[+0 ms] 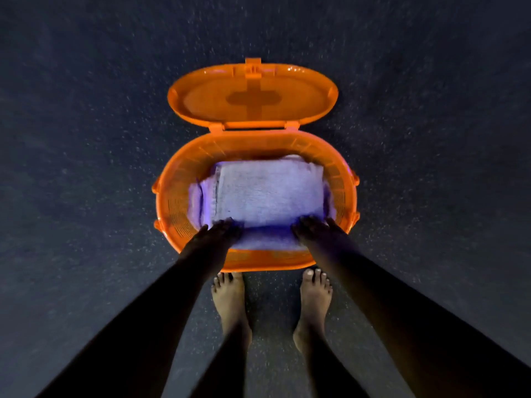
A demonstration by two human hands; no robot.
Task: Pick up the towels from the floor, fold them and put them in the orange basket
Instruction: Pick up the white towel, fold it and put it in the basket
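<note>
Dark against the pale cloth, our fingers lie flat and close together, left hand [221,229] and right hand [311,226] pressing the folded towel [267,193] into the orange basket [178,196] (lid [253,96] open). We judge the task nearly done: no towel is visible on the floor [86,139].

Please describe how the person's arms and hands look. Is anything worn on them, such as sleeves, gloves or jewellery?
The picture is dim, so both arms appear only as long dark shapes. I cannot tell whether they are bare or in tight sleeves; no cuff edge shows. The left hand and right hand seem ungloved, with separate fingers visible. No ring, watch or bracelet can be made out.
</note>
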